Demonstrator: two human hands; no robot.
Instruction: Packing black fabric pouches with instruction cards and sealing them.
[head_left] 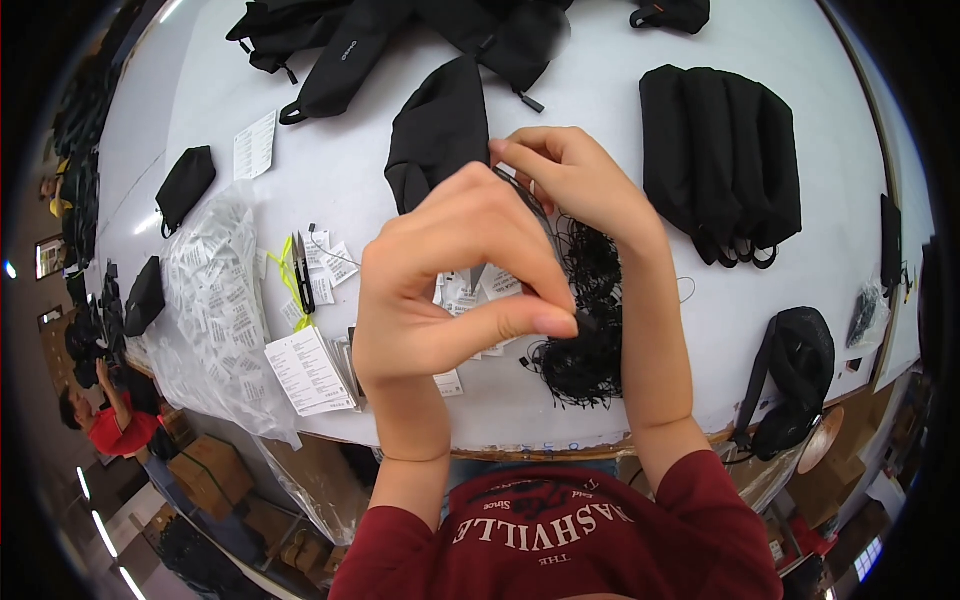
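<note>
My left hand [450, 270] is raised in front of my chest, thumb and forefinger pinched together. A small dark bit shows at those fingertips, too unclear to name. Beyond it, my right hand [585, 185] is closed, its thumb and forefinger at the right edge of a black fabric pouch [440, 125]. My left hand hides the pouch's lower part. A dark strand runs between the hands; its ends are hidden. Beneath them lie a tangled heap of black strings [590, 360] and loose white labels [460, 295], partly covered by my left hand.
Left on the white table are thread snips [302, 275] with yellow ribbon, printed white cards [312, 372] and a clear bag of labels [215, 300]. Several black pouches [720, 165] stand stacked at right. Black bags [350, 50] lie at the back; a black mesh bag [795, 375] is near right.
</note>
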